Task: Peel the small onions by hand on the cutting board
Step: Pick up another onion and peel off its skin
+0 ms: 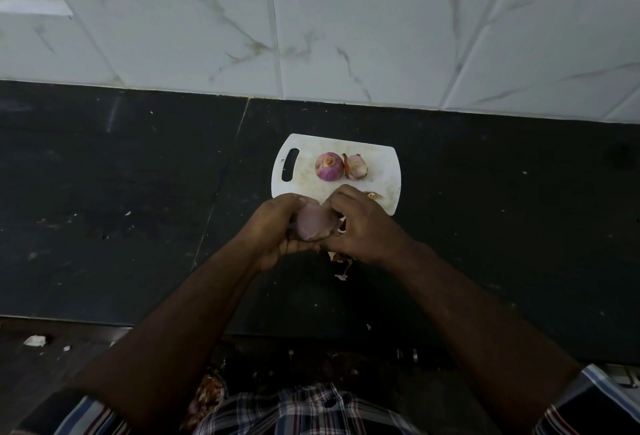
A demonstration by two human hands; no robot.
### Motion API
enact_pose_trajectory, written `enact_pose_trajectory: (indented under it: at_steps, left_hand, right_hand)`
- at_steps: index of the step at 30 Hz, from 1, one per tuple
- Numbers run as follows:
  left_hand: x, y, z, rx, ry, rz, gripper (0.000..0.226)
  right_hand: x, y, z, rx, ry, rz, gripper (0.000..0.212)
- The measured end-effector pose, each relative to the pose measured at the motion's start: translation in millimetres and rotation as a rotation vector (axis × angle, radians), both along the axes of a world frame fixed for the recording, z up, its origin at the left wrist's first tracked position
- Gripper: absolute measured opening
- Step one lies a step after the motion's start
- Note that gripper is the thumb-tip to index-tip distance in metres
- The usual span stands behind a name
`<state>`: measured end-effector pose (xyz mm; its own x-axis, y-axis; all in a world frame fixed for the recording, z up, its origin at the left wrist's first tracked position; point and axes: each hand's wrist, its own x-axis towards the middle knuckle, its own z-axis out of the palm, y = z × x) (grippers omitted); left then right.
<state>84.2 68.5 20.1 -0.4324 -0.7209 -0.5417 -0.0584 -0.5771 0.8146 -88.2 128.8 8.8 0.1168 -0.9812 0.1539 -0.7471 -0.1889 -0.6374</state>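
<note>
Checked shirt (311,410) at bottom edge, both bare forearms reaching forward over black counter (121,192). Left hand (277,226) cups a pale peeled onion (313,223), fingers curled round it from left and underneath. Right hand (363,223) is on the onion's right side, fingers curled against it, looks like pinching skin there; exact fingertip contact hidden. Onion held just above near edge of white cutting board (384,160), which lies flat on counter, handle slot to the left. On the board: one purple onion (329,166), root end up, and just right of it, nearly touching, a paler onion (356,166) with loose skin. Skin scrap (374,195) on board beside right hand. More peel scraps (343,261) on counter under right wrist. Marbled white tile wall (346,18) behind
</note>
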Motion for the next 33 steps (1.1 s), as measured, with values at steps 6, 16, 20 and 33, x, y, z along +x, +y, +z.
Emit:
enact_pose_trajectory:
  at_steps: [6, 16, 20, 33]
  left_hand:
    - [-0.6, -4.5, 2.4, 0.062, 0.047, 0.099, 0.03]
    - [-0.7, -5.1, 5.0, 0.132, 0.134, 0.117, 0.025]
    - [-5.2, -2.1, 1.4, 0.15, 0.14, 0.211, 0.019]
    - [-1.9, -11.3, 5.3, 0.275, 0.192, 0.249, 0.032]
  right_hand:
    - [2.2, -0.6, -5.1, -0.051, -0.024, -0.059, 0.029]
    - [1.7, -2.5, -7.5, -0.138, -0.019, -0.082, 0.01]
    - [8.6, 1.1, -9.1, -0.206, 0.042, -0.119, 0.007]
    - [-1.5, -0.2, -1.7, 0.03, -0.116, -0.213, 0.033]
